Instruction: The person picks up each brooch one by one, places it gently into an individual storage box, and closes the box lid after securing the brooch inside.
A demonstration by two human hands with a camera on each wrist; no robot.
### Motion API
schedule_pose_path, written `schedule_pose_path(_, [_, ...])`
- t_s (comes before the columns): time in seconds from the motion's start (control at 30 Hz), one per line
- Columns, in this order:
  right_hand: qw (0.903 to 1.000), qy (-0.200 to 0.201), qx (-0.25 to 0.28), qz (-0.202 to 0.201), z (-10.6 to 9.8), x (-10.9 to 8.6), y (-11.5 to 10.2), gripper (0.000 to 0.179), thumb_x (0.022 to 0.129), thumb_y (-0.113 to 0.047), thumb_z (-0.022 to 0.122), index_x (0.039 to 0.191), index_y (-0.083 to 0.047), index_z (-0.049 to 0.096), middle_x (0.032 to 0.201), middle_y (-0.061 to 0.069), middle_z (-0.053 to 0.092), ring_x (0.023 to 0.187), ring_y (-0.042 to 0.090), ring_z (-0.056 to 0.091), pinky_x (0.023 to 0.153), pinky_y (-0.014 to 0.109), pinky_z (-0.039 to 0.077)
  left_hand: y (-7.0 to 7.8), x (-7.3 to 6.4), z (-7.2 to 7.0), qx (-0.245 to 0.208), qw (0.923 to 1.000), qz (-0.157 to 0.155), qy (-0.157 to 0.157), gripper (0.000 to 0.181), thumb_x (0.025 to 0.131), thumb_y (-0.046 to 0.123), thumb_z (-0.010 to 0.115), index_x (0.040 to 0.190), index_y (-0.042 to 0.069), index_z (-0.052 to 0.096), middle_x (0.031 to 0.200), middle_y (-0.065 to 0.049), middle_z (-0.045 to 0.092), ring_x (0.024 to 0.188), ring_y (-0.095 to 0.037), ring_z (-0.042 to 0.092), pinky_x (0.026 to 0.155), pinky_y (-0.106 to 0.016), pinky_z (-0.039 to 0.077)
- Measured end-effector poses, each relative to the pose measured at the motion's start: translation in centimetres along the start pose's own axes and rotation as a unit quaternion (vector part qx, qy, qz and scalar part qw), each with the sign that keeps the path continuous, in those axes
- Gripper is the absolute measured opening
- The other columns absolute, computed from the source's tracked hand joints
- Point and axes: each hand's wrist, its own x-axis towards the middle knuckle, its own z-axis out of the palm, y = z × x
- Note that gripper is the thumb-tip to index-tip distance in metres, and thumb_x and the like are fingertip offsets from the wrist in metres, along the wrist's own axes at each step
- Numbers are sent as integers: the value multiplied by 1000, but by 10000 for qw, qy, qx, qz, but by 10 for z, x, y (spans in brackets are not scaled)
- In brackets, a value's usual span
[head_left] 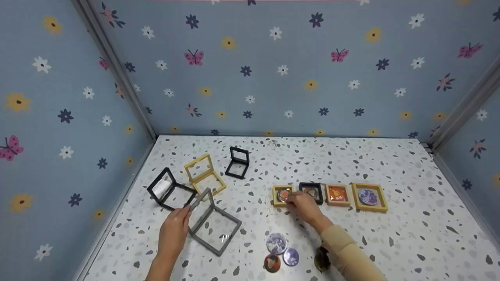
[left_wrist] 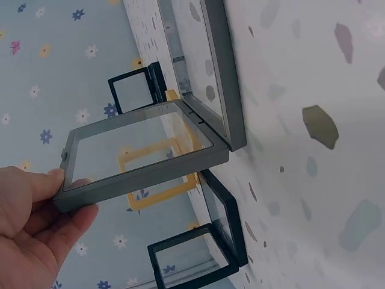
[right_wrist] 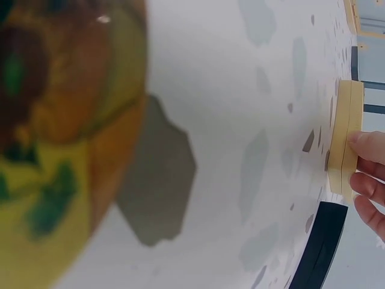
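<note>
As the left hand (head_left: 174, 230) pinches the lid (left_wrist: 144, 177) of a gray frame (head_left: 227, 215) toward the table's (head_left: 125, 249) left edge, seemingly to hold it raised, the right hand (head_left: 306, 207) touches a yellow frame (right_wrist: 344, 120), its pinch unclear.

Left side tight from here: with the left hand (head_left: 174, 230) on the raised lid of the grey frame (head_left: 202, 221), I have the propped-open large black frame (head_left: 168, 192), yellow frame (head_left: 202, 176) and small black frame (head_left: 239, 160) crowding the way behind it. My front-to-back lane runs between the grey frame and the small yellow case (head_left: 277, 203) at the right hand (head_left: 306, 208), its near end hemmed by three clustered badges (head_left: 277, 243). Row of cases (head_left: 338, 195) bars straight reach rightward; I can pass behind it along the rear wall (head_left: 289, 101), or around its far right end.
</note>
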Motion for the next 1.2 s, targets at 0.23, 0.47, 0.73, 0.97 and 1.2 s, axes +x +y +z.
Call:
schedule_pose_path(0.23, [9997, -130, -69, 205, -3, 1, -3, 10, 71, -2, 70, 79, -8, 69, 78, 2, 62, 72, 17, 58, 67, 30, 49, 11, 3, 9, -182, 9998, -46, 8, 18, 79, -1, 63, 96, -8, 64, 81, -14, 61, 73, -27, 60, 61, -38, 49])
schedule_pose_path(0.47, [9999, -18, -92, 103, -1, 1, 0, 10, 71, -1, 70, 78, -7, 68, 77, 3, 61, 71, 17, 58, 65, 29, 49, 21, 7, 17, -266, 9996, -34, -54, 17, 79, -1, 63, 95, -7, 64, 81, -13, 61, 73, -25, 59, 61, -37, 49])
schedule_pose_path(0.73, [9996, -45, -144, 244, 0, 1, 3, 11, 70, -2, 71, 79, -8, 69, 78, 2, 62, 72, 17, 58, 65, 30, 48, 32, 10, 24, -414, 9991, 11, -57, 18, 79, 2, 63, 96, -6, 65, 80, -11, 62, 72, -23, 60, 59, -35, 49])
schedule_pose_path(0.97, [9995, 226, -215, 8, 1, 1, 4, 11, 68, -2, 72, 76, -9, 68, 76, 2, 62, 69, 17, 58, 65, 30, 48, 37, 11, 29, -539, 9985, 72, -33, 19, 80, 2, 63, 96, -7, 64, 79, -11, 62, 68, -22, 59, 55, -32, 48])
schedule_pose_path(1.2, [9991, 321, -246, 109, 2, -1, 2, 11, 69, -4, 72, 78, -9, 68, 77, 2, 63, 69, 17, 59, 66, 31, 48, 44, 12, 33, -568, 9984, 21, -13, 15, 79, 3, 64, 92, -5, 66, 75, -8, 61, 66, -20, 58, 56, -33, 48])
